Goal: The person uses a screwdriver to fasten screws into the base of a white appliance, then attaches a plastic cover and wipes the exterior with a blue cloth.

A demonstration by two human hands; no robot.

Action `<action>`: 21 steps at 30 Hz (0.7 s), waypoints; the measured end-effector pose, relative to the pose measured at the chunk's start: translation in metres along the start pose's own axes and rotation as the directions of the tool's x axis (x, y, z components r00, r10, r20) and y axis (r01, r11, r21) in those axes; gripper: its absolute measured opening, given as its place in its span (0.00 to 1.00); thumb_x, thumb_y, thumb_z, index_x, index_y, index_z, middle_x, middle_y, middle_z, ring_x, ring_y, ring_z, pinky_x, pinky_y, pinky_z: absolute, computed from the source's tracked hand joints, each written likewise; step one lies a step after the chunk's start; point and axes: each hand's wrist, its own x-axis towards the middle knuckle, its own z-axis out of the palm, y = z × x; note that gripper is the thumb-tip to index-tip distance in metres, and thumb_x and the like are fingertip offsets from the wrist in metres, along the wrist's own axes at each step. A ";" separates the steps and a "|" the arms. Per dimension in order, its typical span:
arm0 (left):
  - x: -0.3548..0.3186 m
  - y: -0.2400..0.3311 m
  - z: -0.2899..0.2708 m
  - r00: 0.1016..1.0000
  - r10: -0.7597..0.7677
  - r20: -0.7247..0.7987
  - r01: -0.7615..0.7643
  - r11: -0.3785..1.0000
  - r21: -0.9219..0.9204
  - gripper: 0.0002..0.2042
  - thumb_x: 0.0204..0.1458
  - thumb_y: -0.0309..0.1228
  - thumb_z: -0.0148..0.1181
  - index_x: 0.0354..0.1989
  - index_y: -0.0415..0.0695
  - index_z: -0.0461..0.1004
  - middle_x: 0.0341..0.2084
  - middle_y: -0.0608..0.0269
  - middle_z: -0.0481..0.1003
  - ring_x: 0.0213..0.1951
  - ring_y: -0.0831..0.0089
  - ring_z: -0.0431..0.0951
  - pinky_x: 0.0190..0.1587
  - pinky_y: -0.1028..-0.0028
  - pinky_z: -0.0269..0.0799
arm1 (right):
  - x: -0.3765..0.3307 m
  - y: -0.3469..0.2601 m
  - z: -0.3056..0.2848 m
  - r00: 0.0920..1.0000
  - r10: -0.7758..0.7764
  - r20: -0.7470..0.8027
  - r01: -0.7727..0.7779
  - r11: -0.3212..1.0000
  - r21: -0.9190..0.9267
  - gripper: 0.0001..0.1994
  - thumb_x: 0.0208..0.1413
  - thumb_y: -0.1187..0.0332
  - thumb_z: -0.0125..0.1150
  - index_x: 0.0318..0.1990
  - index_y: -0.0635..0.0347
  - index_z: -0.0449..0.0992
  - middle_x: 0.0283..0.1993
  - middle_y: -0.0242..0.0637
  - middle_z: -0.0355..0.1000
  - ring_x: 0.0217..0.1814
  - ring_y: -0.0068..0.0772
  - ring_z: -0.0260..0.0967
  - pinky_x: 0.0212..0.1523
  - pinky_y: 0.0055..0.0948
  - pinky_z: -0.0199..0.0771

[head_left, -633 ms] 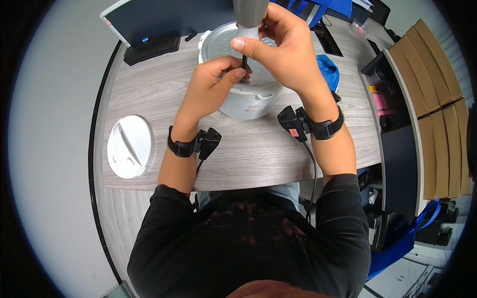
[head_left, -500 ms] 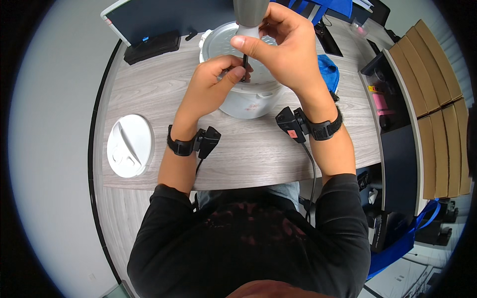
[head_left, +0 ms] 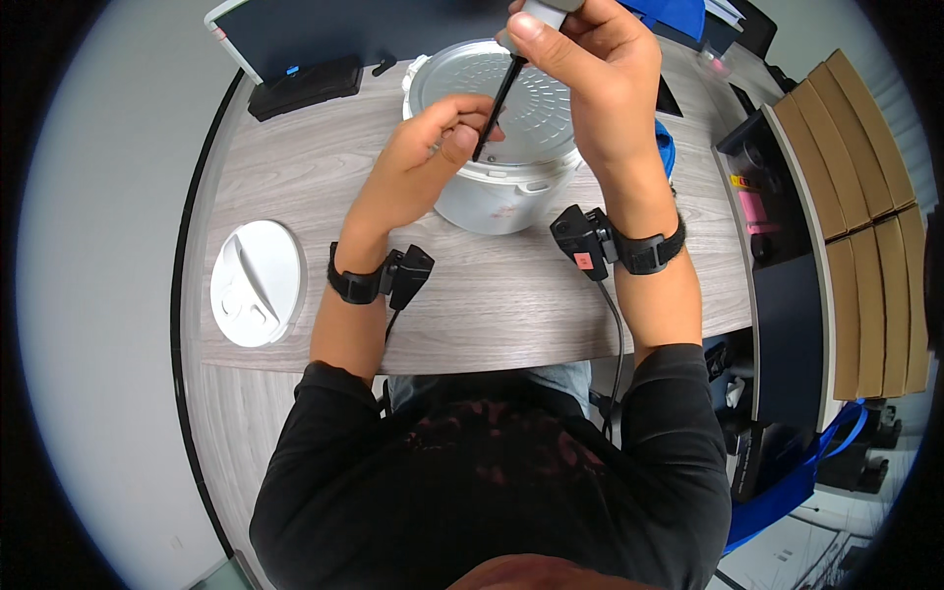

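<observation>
My right hand (head_left: 610,79) grips a screwdriver (head_left: 500,103) by its grey and white handle, partly cut off by the upper edge of the picture. Its long black shaft slants down to the left, with the tip near the front rim of a white cooker's round metal lid plate (head_left: 536,108). Curled around the lower shaft, my left hand (head_left: 418,162) has its thumb in front and its fingers behind. A small dark screw-like spot (head_left: 492,158) shows on the plate beside the tip. Below the plate is the pale cooker body (head_left: 497,208).
On the left of the wood-grain table lies a white round cover (head_left: 258,285) with a raised handle. A black case (head_left: 305,88) rests by a dark screen (head_left: 334,34) at the back. Brown cardboard boxes (head_left: 851,147) stand on a shelf at right. Cables hang from both wrist devices.
My right hand has moved right and slightly up, tilting the screwdriver from nearly upright to slanted. More of the metal plate shows. My left hand has shifted slightly left.
</observation>
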 end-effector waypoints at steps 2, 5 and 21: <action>-0.001 -0.003 -0.007 0.999 0.044 -0.021 -0.044 0.999 -0.001 0.24 0.67 0.49 0.55 0.60 0.41 0.73 0.49 0.60 0.79 0.53 0.69 0.77 0.57 0.68 0.69 | -0.004 -0.002 -0.001 1.000 0.010 -0.021 -0.012 0.994 -0.105 0.10 0.54 0.68 0.75 0.37 0.63 0.81 0.33 0.29 0.79 0.34 0.14 0.72 0.38 0.18 0.71; -0.002 -0.004 -0.031 0.991 0.132 -0.023 -0.123 0.965 0.233 0.25 0.58 0.44 0.67 0.59 0.44 0.74 0.54 0.61 0.78 0.59 0.65 0.74 0.63 0.64 0.66 | -0.030 0.000 -0.009 0.991 0.137 -0.007 -0.136 0.976 -0.172 0.11 0.54 0.65 0.74 0.38 0.62 0.82 0.33 0.29 0.79 0.37 0.17 0.72 0.40 0.21 0.71; -0.004 -0.029 -0.055 0.965 0.263 -0.012 -0.199 0.761 0.617 0.26 0.31 0.37 0.83 0.42 0.49 0.80 0.58 0.62 0.74 0.67 0.55 0.67 0.65 0.59 0.65 | -0.085 0.023 -0.032 0.986 0.157 0.051 -0.119 0.888 -0.443 0.12 0.48 0.70 0.75 0.38 0.64 0.81 0.34 0.36 0.74 0.38 0.31 0.70 0.42 0.29 0.70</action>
